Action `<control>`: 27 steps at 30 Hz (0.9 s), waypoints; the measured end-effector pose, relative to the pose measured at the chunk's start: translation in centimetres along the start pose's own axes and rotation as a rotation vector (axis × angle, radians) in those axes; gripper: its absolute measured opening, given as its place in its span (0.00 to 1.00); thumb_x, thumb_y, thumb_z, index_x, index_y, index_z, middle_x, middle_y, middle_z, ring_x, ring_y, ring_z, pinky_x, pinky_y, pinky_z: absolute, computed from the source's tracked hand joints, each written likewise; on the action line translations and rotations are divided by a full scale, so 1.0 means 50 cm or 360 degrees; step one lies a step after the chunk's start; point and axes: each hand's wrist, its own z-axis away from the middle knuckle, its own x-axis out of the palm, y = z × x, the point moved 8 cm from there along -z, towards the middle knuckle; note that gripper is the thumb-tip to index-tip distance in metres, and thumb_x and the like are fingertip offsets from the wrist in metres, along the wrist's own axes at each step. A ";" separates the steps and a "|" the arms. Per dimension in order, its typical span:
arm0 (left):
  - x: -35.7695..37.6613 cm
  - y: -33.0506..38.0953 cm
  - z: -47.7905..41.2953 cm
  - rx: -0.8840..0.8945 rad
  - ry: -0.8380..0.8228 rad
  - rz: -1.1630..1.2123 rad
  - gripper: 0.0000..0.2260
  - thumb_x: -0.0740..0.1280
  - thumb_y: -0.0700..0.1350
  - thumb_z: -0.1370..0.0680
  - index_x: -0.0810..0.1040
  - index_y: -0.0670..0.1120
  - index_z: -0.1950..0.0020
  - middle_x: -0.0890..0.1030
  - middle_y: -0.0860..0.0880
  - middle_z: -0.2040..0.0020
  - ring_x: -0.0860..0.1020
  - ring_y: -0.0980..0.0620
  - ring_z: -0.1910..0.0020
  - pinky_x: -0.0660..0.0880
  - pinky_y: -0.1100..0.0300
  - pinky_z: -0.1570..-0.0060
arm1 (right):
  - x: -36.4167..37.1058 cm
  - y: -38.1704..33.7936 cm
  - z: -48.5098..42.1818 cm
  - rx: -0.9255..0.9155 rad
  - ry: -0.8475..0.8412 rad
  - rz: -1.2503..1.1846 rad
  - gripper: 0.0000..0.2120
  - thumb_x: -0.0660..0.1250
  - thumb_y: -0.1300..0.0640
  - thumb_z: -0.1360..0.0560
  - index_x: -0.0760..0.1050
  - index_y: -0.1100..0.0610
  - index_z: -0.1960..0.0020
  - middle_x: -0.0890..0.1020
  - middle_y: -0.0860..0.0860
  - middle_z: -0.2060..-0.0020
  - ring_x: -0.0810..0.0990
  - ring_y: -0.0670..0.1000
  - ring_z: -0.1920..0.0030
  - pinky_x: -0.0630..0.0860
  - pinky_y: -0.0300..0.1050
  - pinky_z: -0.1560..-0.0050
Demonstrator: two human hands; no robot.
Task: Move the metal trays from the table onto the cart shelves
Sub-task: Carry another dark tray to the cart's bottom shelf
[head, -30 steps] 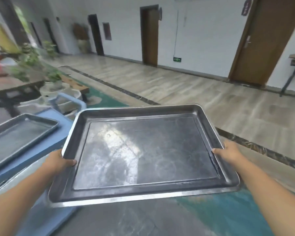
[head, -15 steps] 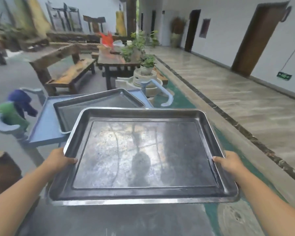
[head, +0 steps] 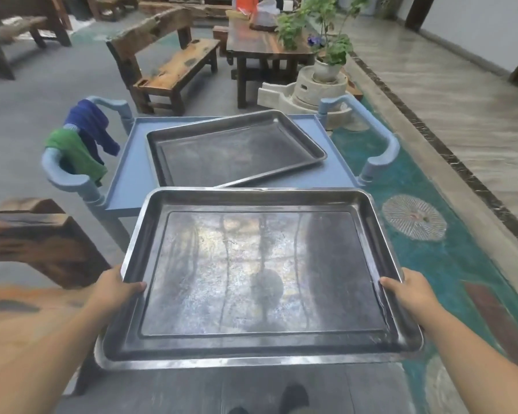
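Metal tray (head: pixel 260 276) held w/ left hand (head: pixel 114 289) & right hand (head: pixel 407 291).

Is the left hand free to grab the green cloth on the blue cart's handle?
Probably not: the left hand grips one rim of the held rectangular metal tray, the right hand the opposite rim; the green cloth hangs farther off on the blue cart handle.

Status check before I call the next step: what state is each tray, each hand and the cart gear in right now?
held tray, empty, roughly level, in the air in front of the cart.
second tray, empty, lying flat and skewed on the cart's top shelf.
left hand, grips the held tray's left rim.
right hand, grips the held tray's right rim.
cloths, draped over a cart handle.
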 end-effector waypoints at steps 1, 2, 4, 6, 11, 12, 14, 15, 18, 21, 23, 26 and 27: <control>0.013 -0.025 -0.003 -0.0026 0.0008 -0.0008 0.10 0.78 0.38 0.31 0.80 0.43 0.53 0.83 0.47 0.62 0.82 0.47 0.64 0.75 0.57 0.65 | 0.022 0.011 -0.007 0.0006 -0.0019 0.0019 0.03 0.72 0.60 0.27 0.80 0.60 0.56 0.83 0.55 0.64 0.81 0.58 0.61 0.76 0.50 0.56; 0.026 -0.047 -0.006 -0.0051 0.0011 -0.0019 0.10 0.78 0.37 0.31 0.80 0.42 0.53 0.83 0.47 0.62 0.82 0.46 0.63 0.75 0.56 0.64 | 0.043 0.025 -0.014 0.0025 -0.0044 0.0029 0.03 0.72 0.60 0.27 0.80 0.60 0.56 0.84 0.56 0.64 0.81 0.59 0.60 0.77 0.51 0.55; 0.055 -0.084 -0.013 -0.0108 -0.0010 -0.0021 0.11 0.77 0.37 0.31 0.80 0.42 0.53 0.83 0.45 0.61 0.82 0.46 0.63 0.75 0.56 0.63 | 0.084 0.058 -0.034 0.0083 -0.0104 0.0038 0.02 0.72 0.59 0.27 0.81 0.58 0.57 0.84 0.57 0.63 0.82 0.59 0.59 0.78 0.52 0.52; 0.081 -0.115 -0.025 -0.0179 -0.0021 -0.0072 0.10 0.78 0.38 0.30 0.79 0.44 0.54 0.83 0.45 0.61 0.81 0.49 0.64 0.74 0.58 0.66 | 0.121 0.084 -0.060 0.0137 -0.0163 0.0077 0.03 0.73 0.58 0.27 0.80 0.56 0.58 0.84 0.56 0.63 0.82 0.59 0.59 0.78 0.53 0.52; 0.143 -0.177 -0.057 -0.0357 -0.0102 -0.0218 0.10 0.78 0.42 0.31 0.78 0.45 0.57 0.83 0.45 0.63 0.80 0.47 0.65 0.73 0.57 0.67 | 0.215 0.141 -0.121 0.0280 -0.0310 0.0168 0.08 0.74 0.57 0.28 0.77 0.57 0.62 0.81 0.53 0.68 0.81 0.58 0.61 0.72 0.48 0.60; 0.154 -0.191 -0.061 -0.0386 -0.0106 -0.0243 0.10 0.78 0.42 0.30 0.78 0.45 0.58 0.83 0.45 0.63 0.80 0.47 0.65 0.73 0.56 0.67 | 0.233 0.153 -0.132 0.0293 -0.0325 0.0202 0.11 0.74 0.57 0.28 0.75 0.57 0.64 0.79 0.53 0.69 0.79 0.58 0.62 0.70 0.48 0.61; 0.181 -0.227 -0.061 -0.0427 -0.0119 -0.0310 0.11 0.78 0.43 0.30 0.76 0.47 0.59 0.82 0.46 0.63 0.79 0.47 0.65 0.72 0.55 0.67 | 0.271 0.175 -0.152 0.0304 -0.0368 0.0247 0.12 0.75 0.58 0.28 0.73 0.56 0.66 0.77 0.52 0.71 0.77 0.57 0.65 0.69 0.47 0.64; 0.198 -0.243 -0.061 -0.0452 -0.0130 -0.0314 0.11 0.77 0.44 0.29 0.75 0.48 0.59 0.81 0.47 0.62 0.79 0.47 0.64 0.72 0.56 0.68 | 0.289 0.185 -0.163 0.0325 -0.0403 0.0246 0.10 0.74 0.60 0.28 0.75 0.58 0.65 0.78 0.53 0.70 0.78 0.56 0.66 0.71 0.46 0.64; 0.241 -0.290 -0.077 -0.0530 -0.0155 -0.0301 0.11 0.77 0.43 0.29 0.74 0.50 0.59 0.81 0.49 0.63 0.79 0.48 0.65 0.71 0.59 0.70 | 0.338 0.217 -0.196 0.0378 -0.0457 0.0283 0.07 0.74 0.62 0.27 0.77 0.63 0.61 0.79 0.55 0.70 0.79 0.55 0.67 0.71 0.44 0.66; 0.282 -0.338 -0.102 -0.0593 -0.0231 -0.0327 0.09 0.77 0.42 0.29 0.77 0.46 0.57 0.82 0.46 0.62 0.80 0.46 0.65 0.74 0.56 0.67 | 0.378 0.243 -0.212 0.0446 -0.0454 0.0373 0.16 0.75 0.59 0.28 0.70 0.63 0.66 0.75 0.57 0.72 0.73 0.54 0.71 0.64 0.45 0.71; 0.313 -0.378 -0.112 -0.0649 -0.0291 -0.0320 0.09 0.77 0.40 0.30 0.79 0.44 0.54 0.83 0.44 0.61 0.82 0.44 0.64 0.78 0.52 0.61 | 0.403 0.263 -0.215 0.0492 -0.0463 0.0401 0.15 0.75 0.60 0.28 0.71 0.63 0.66 0.75 0.57 0.74 0.74 0.52 0.72 0.64 0.43 0.73; 0.355 -0.438 -0.133 -0.0681 -0.0305 -0.0319 0.09 0.78 0.39 0.31 0.79 0.43 0.56 0.83 0.44 0.63 0.82 0.45 0.66 0.79 0.52 0.62 | 0.447 0.294 -0.219 0.0521 -0.0473 0.0461 0.14 0.75 0.61 0.28 0.71 0.64 0.65 0.75 0.57 0.73 0.74 0.54 0.72 0.65 0.43 0.72; 0.371 -0.458 -0.143 -0.0683 -0.0315 -0.0317 0.09 0.78 0.39 0.32 0.80 0.43 0.56 0.84 0.45 0.63 0.82 0.45 0.66 0.80 0.52 0.61 | 0.463 0.306 -0.226 0.0512 -0.0474 0.0480 0.16 0.74 0.61 0.27 0.70 0.63 0.66 0.74 0.57 0.73 0.73 0.54 0.71 0.64 0.44 0.71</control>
